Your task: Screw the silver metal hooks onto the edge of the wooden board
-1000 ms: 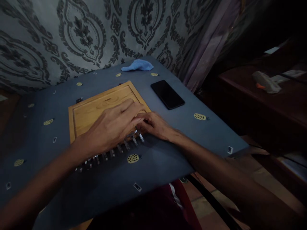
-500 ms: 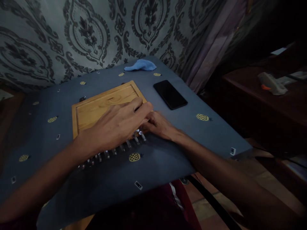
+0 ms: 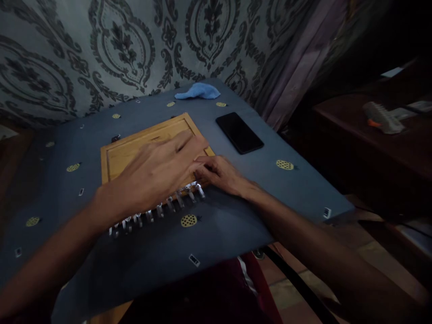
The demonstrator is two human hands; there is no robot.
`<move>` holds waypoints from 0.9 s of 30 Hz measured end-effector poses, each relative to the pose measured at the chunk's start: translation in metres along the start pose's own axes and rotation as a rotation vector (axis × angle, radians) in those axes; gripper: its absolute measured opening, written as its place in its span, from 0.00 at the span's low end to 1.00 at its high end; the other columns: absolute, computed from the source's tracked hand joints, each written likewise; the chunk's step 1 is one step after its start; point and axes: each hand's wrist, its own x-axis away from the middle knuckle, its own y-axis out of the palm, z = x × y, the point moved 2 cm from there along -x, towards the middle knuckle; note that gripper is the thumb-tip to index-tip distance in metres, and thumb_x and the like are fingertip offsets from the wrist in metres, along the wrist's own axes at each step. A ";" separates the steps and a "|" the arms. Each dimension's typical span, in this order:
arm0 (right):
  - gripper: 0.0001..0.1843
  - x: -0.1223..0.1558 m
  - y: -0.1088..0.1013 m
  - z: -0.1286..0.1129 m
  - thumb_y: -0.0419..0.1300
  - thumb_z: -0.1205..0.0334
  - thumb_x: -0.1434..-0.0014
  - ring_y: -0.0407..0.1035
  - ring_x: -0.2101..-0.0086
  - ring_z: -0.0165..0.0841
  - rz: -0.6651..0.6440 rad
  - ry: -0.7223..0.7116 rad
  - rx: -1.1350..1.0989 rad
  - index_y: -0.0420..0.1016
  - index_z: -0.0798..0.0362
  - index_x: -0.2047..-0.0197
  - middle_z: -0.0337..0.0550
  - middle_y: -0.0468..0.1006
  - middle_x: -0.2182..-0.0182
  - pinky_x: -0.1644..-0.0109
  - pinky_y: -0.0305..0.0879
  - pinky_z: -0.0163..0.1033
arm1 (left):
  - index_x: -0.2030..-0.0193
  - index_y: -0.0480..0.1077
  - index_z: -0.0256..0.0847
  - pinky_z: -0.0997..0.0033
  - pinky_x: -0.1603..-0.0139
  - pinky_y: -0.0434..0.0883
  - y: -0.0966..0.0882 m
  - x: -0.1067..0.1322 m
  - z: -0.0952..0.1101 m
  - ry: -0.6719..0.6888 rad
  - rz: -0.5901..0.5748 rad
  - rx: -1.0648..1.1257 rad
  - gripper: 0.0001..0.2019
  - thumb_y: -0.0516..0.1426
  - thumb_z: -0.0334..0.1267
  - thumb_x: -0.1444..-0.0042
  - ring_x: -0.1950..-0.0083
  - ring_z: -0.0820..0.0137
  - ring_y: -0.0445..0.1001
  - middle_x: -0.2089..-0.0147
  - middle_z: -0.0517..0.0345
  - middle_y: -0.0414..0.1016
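Observation:
A rectangular wooden panel with a raised rim lies flat on the table. A row of metal hooks sticks out along its near edge. My left hand is over the panel, back up; its fingers are blurred and partly hidden, so their grip does not show. At the panel's near right corner, beside the last hook, my right hand is closed with thumb and fingers pinched together. Whatever they pinch is too small or hidden to make out.
A black phone lies right of the panel. Behind it a crumpled blue cloth rests near the back of the blue table. A small dark object sits at the panel's far left edge. A patterned curtain hangs behind.
My left hand has moved left, away from my right hand, uncovering more of the hooks. My right hand has stayed at the panel's corner.

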 end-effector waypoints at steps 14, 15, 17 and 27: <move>0.20 0.001 0.000 -0.001 0.49 0.53 0.31 0.67 0.71 0.30 -0.034 -0.009 -0.050 0.72 0.55 0.69 0.42 0.76 0.73 0.65 0.56 0.36 | 0.47 0.67 0.41 0.68 0.64 0.68 -0.002 0.012 -0.001 0.010 0.011 -0.013 0.16 0.43 0.46 0.27 0.58 0.64 0.77 0.51 0.50 0.75; 0.20 0.001 0.000 0.000 0.49 0.53 0.31 0.68 0.71 0.31 -0.034 -0.009 -0.053 0.72 0.55 0.69 0.42 0.77 0.72 0.65 0.56 0.36 | 0.47 0.67 0.41 0.69 0.65 0.67 -0.001 0.011 -0.001 0.012 0.005 -0.007 0.16 0.43 0.46 0.27 0.59 0.66 0.76 0.52 0.51 0.75; 0.21 0.001 0.000 0.000 0.49 0.53 0.31 0.68 0.71 0.31 -0.033 -0.005 -0.055 0.72 0.55 0.69 0.43 0.77 0.72 0.65 0.57 0.36 | 0.48 0.67 0.41 0.70 0.66 0.65 0.002 0.009 0.000 0.014 -0.008 -0.003 0.16 0.43 0.45 0.27 0.62 0.67 0.75 0.53 0.52 0.75; 0.21 0.001 0.000 -0.001 0.49 0.51 0.31 0.65 0.72 0.29 -0.034 -0.002 -0.045 0.72 0.55 0.68 0.40 0.74 0.74 0.66 0.55 0.36 | 0.49 0.67 0.40 0.71 0.71 0.60 0.006 0.005 0.001 0.009 -0.048 -0.038 0.17 0.41 0.44 0.27 0.66 0.69 0.73 0.56 0.53 0.74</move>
